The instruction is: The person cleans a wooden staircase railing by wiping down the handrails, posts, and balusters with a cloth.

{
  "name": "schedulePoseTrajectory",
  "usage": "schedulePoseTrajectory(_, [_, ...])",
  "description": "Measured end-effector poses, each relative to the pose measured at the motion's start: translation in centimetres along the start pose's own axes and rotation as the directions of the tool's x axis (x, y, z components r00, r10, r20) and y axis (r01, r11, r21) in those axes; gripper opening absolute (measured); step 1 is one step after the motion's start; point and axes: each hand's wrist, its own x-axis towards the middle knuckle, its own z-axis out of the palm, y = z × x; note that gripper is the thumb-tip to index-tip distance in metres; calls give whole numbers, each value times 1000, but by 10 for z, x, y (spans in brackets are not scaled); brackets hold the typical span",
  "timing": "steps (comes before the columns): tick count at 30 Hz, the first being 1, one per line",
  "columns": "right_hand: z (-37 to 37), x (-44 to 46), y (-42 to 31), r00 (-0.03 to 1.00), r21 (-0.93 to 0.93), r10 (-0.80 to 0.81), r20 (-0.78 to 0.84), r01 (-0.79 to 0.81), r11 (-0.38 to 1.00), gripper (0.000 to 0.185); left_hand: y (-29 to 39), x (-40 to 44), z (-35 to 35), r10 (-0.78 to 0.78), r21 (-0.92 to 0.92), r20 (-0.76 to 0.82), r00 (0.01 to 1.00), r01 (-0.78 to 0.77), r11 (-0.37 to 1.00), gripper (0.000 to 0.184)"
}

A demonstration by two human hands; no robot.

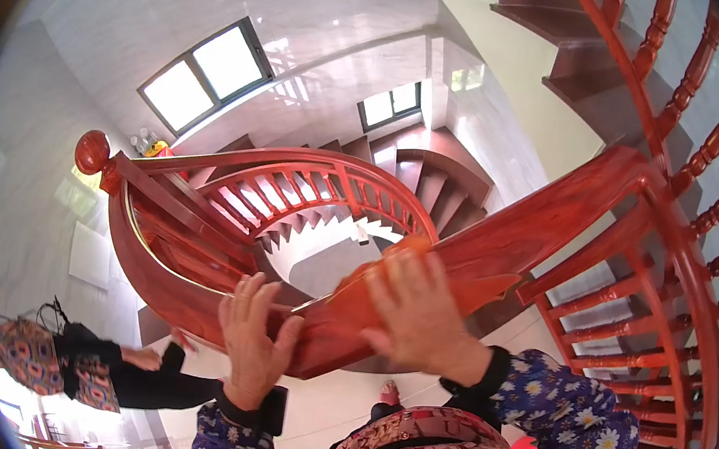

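Observation:
My right hand [424,315] lies over an orange cloth [350,301] and presses it onto the top of a polished reddish-brown wooden handrail [545,209]. Folds of the cloth stick out on both sides of the palm, and part of it is hidden under the fingers. To the left, my left hand [256,336] is at the near side of the same rail, fingers stretched and thumb apart, holding nothing. Whether its fingertips touch the wood I cannot tell. Both arms wear dark blue flowered sleeves with black cuffs.
Beyond the rail, a curved staircase [446,190] with red balusters drops around an open well. More stairs [593,83] rise at the upper right behind turned balusters [686,75]. A round wooden post knob [93,151] tops the rail's left end. Another person [91,363] stands at the lower left.

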Motion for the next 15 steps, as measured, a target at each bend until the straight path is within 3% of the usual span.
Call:
schedulePoseTrajectory(2, [13, 8, -35, 976, 69, -215, 40, 211, 975, 72, -35, -5, -11, -33, 62, 14, 999, 32, 998, 46])
schedulePoseTrajectory(7, [5, 18, -35, 973, 165, -227, 38, 218, 962, 70, -95, -25, -15, -145, 60, 47, 988, 142, 988, 41])
schedulePoseTrajectory(13, [-16, 27, 36, 993, 10, -96, -69, 97, 995, 46, -104, -22, -17, -71, -46, -157, 985, 65, 997, 27])
schedulePoseTrajectory(15, [-23, 22, 94, 990, 7, 125, -68, -125, 992, 32, -108, -23, -12, -50, -64, -222, 974, 37, 997, 25])
